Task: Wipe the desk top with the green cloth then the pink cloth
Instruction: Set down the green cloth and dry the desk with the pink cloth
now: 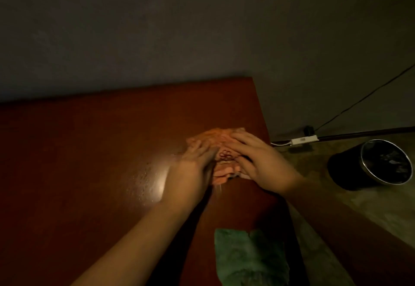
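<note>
The pink cloth (221, 144) lies bunched on the reddish-brown desk top (89, 151), near its right edge. Both hands rest on it. My left hand (193, 169) presses its left side with fingers flat and blurred. On its right side sits my right hand (262, 162), fingers spread over the fabric. The green cloth (249, 258) lies crumpled on the desk near the front right, apart from both hands. Wet droplets shine on the desk (148, 180) left of my left hand.
The desk's right edge (262, 115) runs close beside the pink cloth. On the floor to the right stands a dark round bin (370, 164). A white power strip (304, 139) and a cable lie along the wall. A grey wall rises behind the desk.
</note>
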`<state>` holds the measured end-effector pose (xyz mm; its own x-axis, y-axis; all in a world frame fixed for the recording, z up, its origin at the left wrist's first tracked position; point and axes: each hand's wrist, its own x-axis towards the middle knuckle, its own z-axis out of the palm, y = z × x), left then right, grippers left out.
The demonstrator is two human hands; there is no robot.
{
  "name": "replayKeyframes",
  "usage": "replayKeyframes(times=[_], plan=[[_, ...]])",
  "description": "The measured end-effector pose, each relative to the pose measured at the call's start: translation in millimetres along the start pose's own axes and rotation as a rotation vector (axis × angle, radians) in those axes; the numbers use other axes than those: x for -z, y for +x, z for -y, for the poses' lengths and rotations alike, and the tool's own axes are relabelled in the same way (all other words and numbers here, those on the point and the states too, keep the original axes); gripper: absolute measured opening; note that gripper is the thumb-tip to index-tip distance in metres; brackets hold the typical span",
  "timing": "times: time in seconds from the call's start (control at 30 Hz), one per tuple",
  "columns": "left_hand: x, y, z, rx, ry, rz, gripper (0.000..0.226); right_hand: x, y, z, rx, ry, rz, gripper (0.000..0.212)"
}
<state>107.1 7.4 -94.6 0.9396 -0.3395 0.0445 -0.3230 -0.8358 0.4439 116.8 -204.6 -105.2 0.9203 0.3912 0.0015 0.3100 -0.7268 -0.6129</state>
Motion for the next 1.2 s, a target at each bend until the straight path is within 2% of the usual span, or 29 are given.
replayKeyframes(times=[0.17, 0.43, 0.83, 1.0, 1.2], plan=[[-27, 37, -29, -0.087, -0.027, -0.027, 0.033, 28, -16, -35, -0.071, -0.009, -0.056, 0.049], [-22, 106, -24, -0.084, -0.044, 0.000, 0.037, 45, 37, -51, -0.110, 0.004, -0.188, 0.046], [-13, 174, 1, -0.042, 0.000, -0.041, 0.044, 64, 115, -65, -0.159, -0.040, -0.167, 0.042], [-2, 175, 12, -0.082, 0.023, -0.048, 0.043, 64, 124, -63, -0.162, -0.098, -0.138, 0.043], [18, 161, 55, -0.037, 0.035, -0.105, 0.041, 37, 154, -26, -0.122, -0.113, -0.112, 0.043]])
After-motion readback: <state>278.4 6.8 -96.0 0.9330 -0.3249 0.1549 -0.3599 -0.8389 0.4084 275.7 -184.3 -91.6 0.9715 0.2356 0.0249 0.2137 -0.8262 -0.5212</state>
